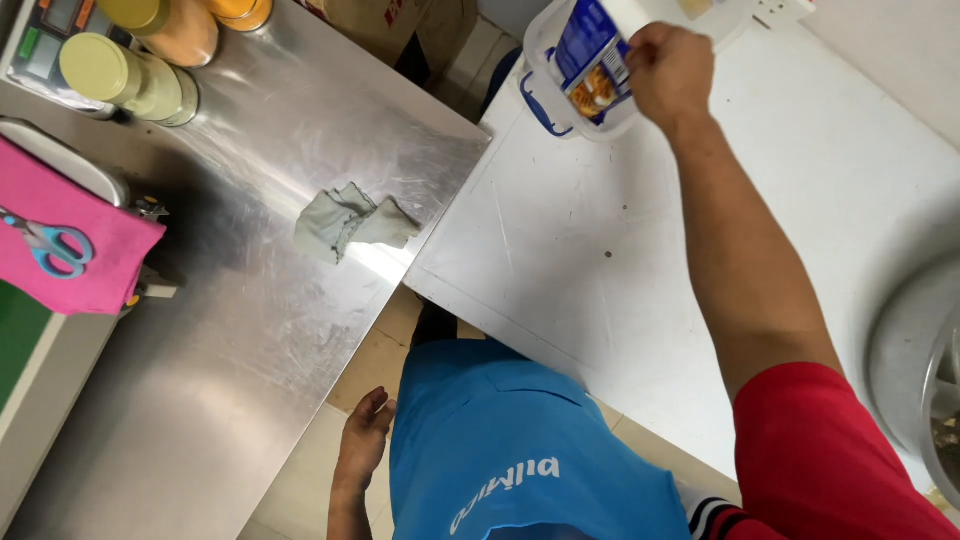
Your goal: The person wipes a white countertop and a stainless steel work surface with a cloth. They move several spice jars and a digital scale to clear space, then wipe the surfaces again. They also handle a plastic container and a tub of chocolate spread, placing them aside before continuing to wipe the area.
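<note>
My right hand (668, 72) reaches out over the white table (560, 240) and grips a blue packet (590, 55) with a food picture on it. The packet sits partly inside a clear plastic container (560, 100) with blue clips, tilted at the table's far edge. My left hand (362, 440) hangs low beside my blue apron, near the edge of the steel counter (250, 330), fingers loosely apart and holding nothing.
A crumpled grey cloth (350, 222) lies on the steel counter. Yellow-lidded jars (125, 78) stand at its far left beside a scale. Blue-handled scissors (50, 247) rest on a pink cloth (75, 245). A metal bowl (915, 360) sits at the right edge.
</note>
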